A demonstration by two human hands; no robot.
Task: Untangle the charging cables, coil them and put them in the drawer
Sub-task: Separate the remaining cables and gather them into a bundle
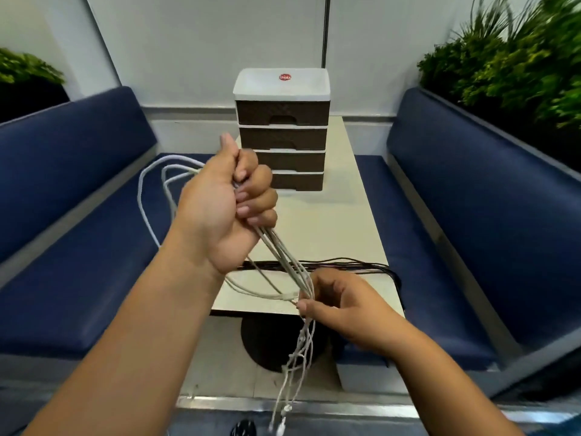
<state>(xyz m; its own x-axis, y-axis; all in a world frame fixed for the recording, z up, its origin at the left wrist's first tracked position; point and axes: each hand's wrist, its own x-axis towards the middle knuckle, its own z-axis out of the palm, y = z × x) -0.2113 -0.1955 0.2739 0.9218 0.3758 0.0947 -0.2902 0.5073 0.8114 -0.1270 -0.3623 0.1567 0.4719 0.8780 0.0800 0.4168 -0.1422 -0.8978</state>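
Cables (284, 261) gripped by left hand (220, 206), pinched by right hand (339, 305) above table (355, 221) edge.

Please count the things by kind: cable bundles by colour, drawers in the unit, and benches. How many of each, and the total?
White charging cable bundle, gripped by both hands: 1
Black charging cable bundle lying on the table: 1
Brown plastic drawers in the white unit, all closed: 4
Blue padded benches: 2
Total: 8
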